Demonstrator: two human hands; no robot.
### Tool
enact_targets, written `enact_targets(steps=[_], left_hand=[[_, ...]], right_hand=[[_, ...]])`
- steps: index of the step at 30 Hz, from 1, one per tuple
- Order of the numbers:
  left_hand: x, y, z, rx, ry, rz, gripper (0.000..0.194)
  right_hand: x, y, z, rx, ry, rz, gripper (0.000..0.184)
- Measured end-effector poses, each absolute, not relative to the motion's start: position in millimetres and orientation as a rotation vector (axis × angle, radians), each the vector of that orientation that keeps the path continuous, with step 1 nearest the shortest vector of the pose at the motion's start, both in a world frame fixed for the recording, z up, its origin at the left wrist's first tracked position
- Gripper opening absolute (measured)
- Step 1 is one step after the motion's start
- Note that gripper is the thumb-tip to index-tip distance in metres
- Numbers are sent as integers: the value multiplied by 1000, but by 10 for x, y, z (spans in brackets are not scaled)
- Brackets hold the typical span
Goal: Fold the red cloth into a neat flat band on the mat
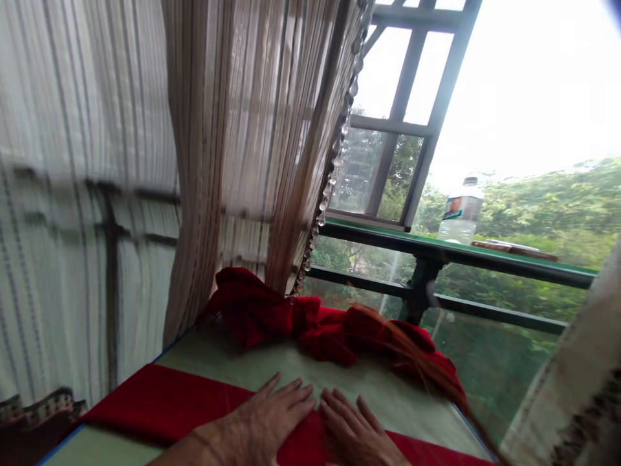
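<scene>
My left hand (264,417) lies flat with fingers spread on a red cloth (165,401) stretched across a pale green board (272,369). Right beside it, my right hand (356,430) also rests flat on the same cloth, fingers stretched out and apart. Both hands press the cloth at the near edge of the board. The rest of the red cloth (310,323) lies bunched in a heap at the board's far side, with orange fringe trailing to the right.
Striped sheer curtains (208,149) with a beaded edge hang at the left and behind the board. An open window with a green ledge (451,249) carries a plastic water bottle (460,210). Trees show outside. A pale patterned fabric (577,388) hangs at the right.
</scene>
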State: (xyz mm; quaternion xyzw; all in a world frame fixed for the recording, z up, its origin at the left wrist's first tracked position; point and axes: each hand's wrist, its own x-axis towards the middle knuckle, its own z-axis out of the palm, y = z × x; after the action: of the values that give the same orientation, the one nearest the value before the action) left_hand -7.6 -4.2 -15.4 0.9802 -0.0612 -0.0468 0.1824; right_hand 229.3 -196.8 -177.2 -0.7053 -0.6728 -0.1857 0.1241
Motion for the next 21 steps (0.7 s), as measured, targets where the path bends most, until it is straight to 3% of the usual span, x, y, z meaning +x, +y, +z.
enact_targets(steps=[10, 17, 21], left_hand=[[-83, -109, -99, 2771, -79, -158, 95], [-54, -65, -151, 2748, -145, -143, 89], [-71, -151, -21, 2758, -118, -103, 85]], right_hand=[[2147, -2002, -1495, -2032, -2042, -440, 109], [2156, -2035, -1505, -2051, -2046, -386, 104], [2137, -2051, -1473, -2054, -2026, -380, 110]])
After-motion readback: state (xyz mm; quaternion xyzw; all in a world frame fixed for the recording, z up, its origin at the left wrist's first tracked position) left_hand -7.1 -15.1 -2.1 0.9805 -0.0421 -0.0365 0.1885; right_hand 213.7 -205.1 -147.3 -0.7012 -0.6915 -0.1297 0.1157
